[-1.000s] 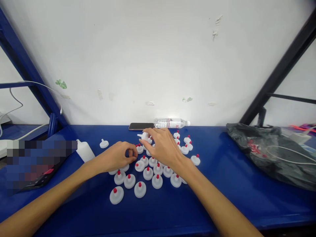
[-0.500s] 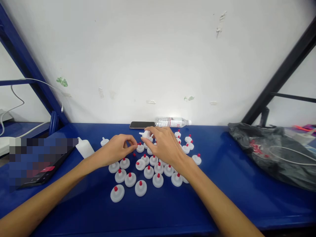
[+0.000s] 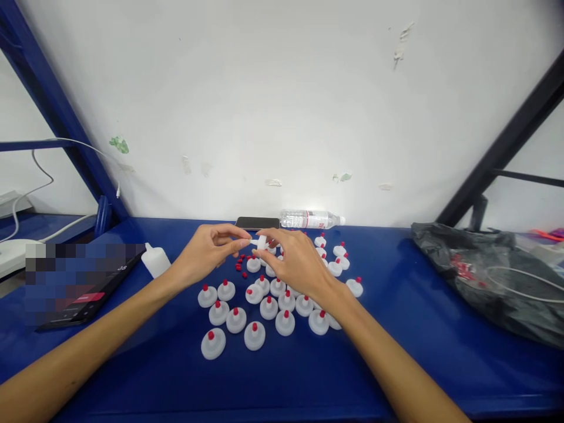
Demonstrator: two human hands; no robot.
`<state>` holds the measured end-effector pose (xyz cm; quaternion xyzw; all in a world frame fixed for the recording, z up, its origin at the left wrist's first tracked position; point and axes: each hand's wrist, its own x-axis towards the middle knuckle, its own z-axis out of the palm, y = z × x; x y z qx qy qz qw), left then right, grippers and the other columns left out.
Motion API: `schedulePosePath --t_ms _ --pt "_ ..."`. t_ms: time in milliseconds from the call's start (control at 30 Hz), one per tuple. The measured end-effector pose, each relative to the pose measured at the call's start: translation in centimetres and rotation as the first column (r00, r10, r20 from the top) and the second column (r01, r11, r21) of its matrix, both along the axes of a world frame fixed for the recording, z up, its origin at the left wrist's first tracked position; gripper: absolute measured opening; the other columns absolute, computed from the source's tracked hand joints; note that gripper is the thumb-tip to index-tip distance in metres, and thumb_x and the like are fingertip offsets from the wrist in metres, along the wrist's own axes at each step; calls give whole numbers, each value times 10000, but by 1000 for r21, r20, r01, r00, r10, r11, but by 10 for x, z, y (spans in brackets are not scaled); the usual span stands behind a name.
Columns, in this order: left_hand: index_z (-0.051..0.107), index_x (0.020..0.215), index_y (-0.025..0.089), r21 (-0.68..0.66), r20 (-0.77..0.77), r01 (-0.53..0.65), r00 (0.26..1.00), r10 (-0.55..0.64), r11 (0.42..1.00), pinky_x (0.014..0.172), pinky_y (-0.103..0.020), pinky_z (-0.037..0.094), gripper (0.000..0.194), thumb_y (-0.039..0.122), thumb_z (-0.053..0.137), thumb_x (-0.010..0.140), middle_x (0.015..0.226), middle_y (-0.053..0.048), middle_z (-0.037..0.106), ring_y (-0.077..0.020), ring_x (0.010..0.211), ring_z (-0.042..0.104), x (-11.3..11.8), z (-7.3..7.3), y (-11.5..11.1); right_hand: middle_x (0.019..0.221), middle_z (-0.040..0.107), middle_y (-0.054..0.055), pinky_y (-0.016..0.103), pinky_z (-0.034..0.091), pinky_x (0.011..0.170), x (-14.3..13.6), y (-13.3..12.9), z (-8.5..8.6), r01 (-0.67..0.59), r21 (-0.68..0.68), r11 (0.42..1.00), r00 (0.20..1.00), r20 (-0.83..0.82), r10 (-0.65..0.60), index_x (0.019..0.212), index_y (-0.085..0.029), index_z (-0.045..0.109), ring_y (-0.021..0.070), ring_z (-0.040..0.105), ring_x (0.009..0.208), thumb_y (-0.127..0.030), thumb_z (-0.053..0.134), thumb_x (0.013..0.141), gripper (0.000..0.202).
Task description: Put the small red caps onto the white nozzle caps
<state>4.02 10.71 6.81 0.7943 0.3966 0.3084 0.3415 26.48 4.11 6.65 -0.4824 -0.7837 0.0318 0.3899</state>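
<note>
My right hand (image 3: 296, 254) grips a white nozzle cap (image 3: 261, 242) from its base, with the spout pointing left. Thumb and fingers of my left hand (image 3: 210, 251) are pinched together at the tip of that spout; whatever they hold is hidden. Just below the hands lie several loose small red caps (image 3: 238, 267). Around and in front of them, many white nozzle caps (image 3: 254, 338) with red tips stand spread over the blue table (image 3: 282, 376). One of these, a tilted cap (image 3: 254, 294), leans to the left.
A white bottle (image 3: 155, 261) lies by my left forearm, beside a dark tablet-like device (image 3: 83, 305), partly blurred out. Along the wall are a phone (image 3: 258, 222) and a clear plastic bottle (image 3: 311, 219). A black plastic bag (image 3: 497, 299) with red pieces lies at the right.
My left hand has moved up and right, from beside the red caps to the spout in my right hand. The white nozzle cap near my left hand is no longer visible.
</note>
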Motion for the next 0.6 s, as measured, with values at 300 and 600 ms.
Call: schedulePosePath --t_ms 300,600 --pt "701 1013 154 222 -50 106 994 -97 969 714 -319 595 346 487 613 1049 883 -12 701 -143 747 667 6 2 -6 1074 825 70 337 568 888 1 4 -5 -70 39 997 993 -90 73 1306 -162 747 226 776 985 -264 778 972 350" --pt "668 914 159 446 -72 123 992 -102 887 668 -291 565 329 450 611 1056 793 19 649 -120 669 614 2 -4 -8 943 826 42 335 557 879 -6 1 -13 -101 72 992 990 -87 107 1314 -180 732 227 776 903 -88 693 977 351"
